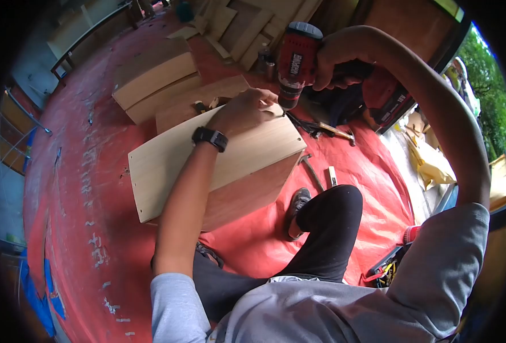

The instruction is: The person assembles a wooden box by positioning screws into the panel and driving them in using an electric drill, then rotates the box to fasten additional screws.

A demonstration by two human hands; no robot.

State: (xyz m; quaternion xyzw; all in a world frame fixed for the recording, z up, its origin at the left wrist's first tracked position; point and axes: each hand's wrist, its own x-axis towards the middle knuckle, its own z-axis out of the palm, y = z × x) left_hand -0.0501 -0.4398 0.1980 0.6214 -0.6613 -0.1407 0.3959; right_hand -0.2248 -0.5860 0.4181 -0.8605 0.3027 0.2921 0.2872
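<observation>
My right hand (336, 63) is wrapped round the grip of a red cordless drill (297, 60), which points down at the far right corner of a wooden box (179, 163). Close beside the drill's tip is my left hand (247, 111), with a black watch on the wrist. Its fingers are pinched together over the box's pale top panel; what they hold, if anything, is too small to make out. Small dark holes or screw heads show near the panel's corners and edges.
Wooden boxes (156, 74) stand beyond on the red floor sheet (373, 194). A hammer (311, 171) and a small pale block (332, 176) lie near my foot. Another hammer (338, 132) rests behind the box. Wood offcuts (247, 34) are piled at the back.
</observation>
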